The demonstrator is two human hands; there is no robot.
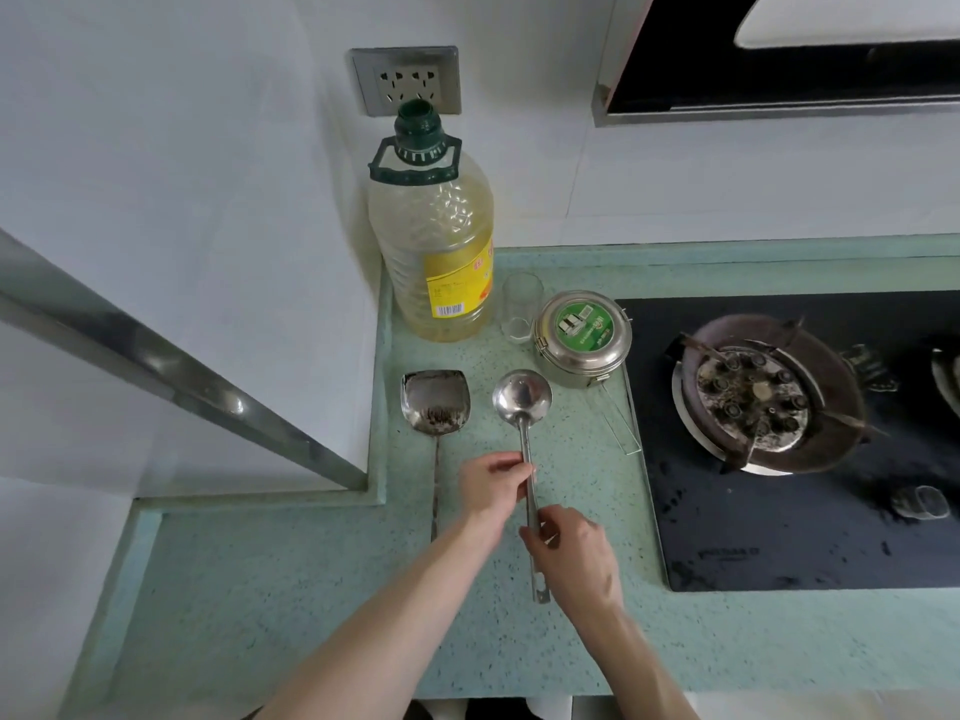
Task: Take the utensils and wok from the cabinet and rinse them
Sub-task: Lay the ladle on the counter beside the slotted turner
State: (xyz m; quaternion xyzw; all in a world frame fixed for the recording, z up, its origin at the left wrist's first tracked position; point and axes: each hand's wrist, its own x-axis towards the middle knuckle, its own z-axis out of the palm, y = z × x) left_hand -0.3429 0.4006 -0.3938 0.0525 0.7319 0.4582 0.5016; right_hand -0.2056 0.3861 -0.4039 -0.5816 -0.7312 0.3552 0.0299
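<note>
A steel ladle point(522, 396) lies over the green countertop point(291, 579), bowl pointing away from me. My left hand point(491, 485) pinches its handle about halfway along. My right hand point(571, 553) grips the same handle lower down, near its end. To the left, a steel spatula point(435, 401) with dark residue on its blade lies flat on the counter, handle toward me, touched by neither hand. No wok is in view.
A large oil bottle point(434, 236), a small glass point(521, 308) and a round steel lunch box point(582, 337) stand at the back. A black gas hob with a burner point(753, 392) lies to the right. A metal-edged panel point(156, 356) slants in from the left.
</note>
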